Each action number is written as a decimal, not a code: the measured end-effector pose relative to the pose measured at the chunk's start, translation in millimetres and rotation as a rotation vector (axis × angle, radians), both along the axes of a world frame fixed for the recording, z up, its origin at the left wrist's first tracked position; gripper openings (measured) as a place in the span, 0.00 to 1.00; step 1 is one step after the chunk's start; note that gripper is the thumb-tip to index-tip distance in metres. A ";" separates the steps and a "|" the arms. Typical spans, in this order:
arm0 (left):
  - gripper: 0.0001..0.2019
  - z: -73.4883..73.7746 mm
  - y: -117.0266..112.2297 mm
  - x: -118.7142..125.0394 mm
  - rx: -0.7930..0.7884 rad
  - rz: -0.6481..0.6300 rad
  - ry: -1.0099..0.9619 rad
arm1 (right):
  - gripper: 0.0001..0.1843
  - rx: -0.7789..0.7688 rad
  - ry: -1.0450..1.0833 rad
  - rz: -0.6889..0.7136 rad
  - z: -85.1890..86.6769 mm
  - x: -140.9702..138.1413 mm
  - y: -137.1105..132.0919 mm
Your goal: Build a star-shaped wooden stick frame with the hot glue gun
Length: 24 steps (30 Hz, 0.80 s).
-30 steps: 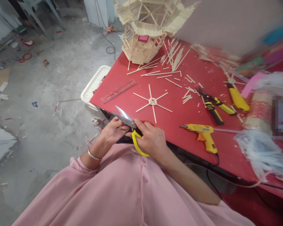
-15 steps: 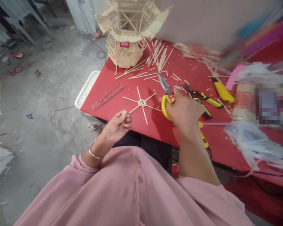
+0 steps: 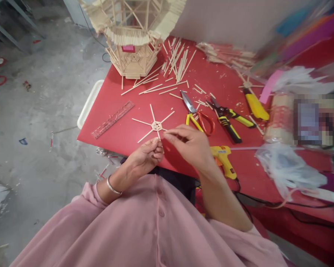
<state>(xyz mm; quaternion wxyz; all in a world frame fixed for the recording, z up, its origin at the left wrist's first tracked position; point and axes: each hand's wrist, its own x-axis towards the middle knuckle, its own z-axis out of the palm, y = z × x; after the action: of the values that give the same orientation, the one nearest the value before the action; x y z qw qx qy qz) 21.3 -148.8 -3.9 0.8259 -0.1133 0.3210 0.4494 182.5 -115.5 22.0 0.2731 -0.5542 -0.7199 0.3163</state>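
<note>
My left hand (image 3: 146,157) is closed in a pinch at the red table's (image 3: 122,129) near edge, holding a small stick piece I can barely see. My right hand (image 3: 190,144) reaches toward it, fingers curled and pinched near the left fingertips. Just beyond both hands lies a star of thin sticks (image 3: 155,125) with a small hub. The yellow-handled scissors (image 3: 195,113) lie on the table behind my right hand, free of it.
A stick-built model house (image 3: 130,37) stands at the far left corner with loose sticks (image 3: 175,63) beside it. A red ruler (image 3: 113,119), pliers (image 3: 228,116), a yellow knife (image 3: 255,105), a glue gun (image 3: 224,159) and plastic bags (image 3: 289,170) lie around. A white tray (image 3: 90,104) sits below the table's left edge.
My right hand set the scissors down on the table and came back to my left hand. The left hand stayed pinched and rose slightly toward the stick star.
</note>
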 end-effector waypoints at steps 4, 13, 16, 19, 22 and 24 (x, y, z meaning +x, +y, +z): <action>0.05 -8.4 1.4 1.4 0.023 -0.010 -0.009 | 0.11 -0.122 0.208 0.044 -13.3 -9.0 -2.8; 0.10 -16.2 4.7 4.0 0.145 -0.011 0.093 | 0.06 -0.089 0.299 0.023 -24.5 -9.4 2.2; 0.13 -12.7 5.3 5.5 0.184 0.004 0.191 | 0.07 -0.087 0.335 -0.021 -27.5 -10.0 0.9; 0.15 -8.6 5.5 7.8 0.267 0.002 0.329 | 0.07 -0.082 0.376 -0.063 -29.8 -9.5 -1.7; 0.15 -11.2 5.7 11.3 0.351 0.042 0.490 | 0.08 -0.051 0.357 -0.091 -29.9 -9.7 -5.9; 0.15 -16.9 6.0 14.0 0.415 0.093 0.603 | 0.09 -0.031 0.341 -0.112 -29.2 -10.7 -9.4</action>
<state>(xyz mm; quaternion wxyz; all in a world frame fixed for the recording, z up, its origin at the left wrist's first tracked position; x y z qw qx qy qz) 35.3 -142.8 -20.8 0.6782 0.1796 0.4467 0.5553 171.8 -125.0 -7.2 0.3998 -0.5359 -0.6263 0.4008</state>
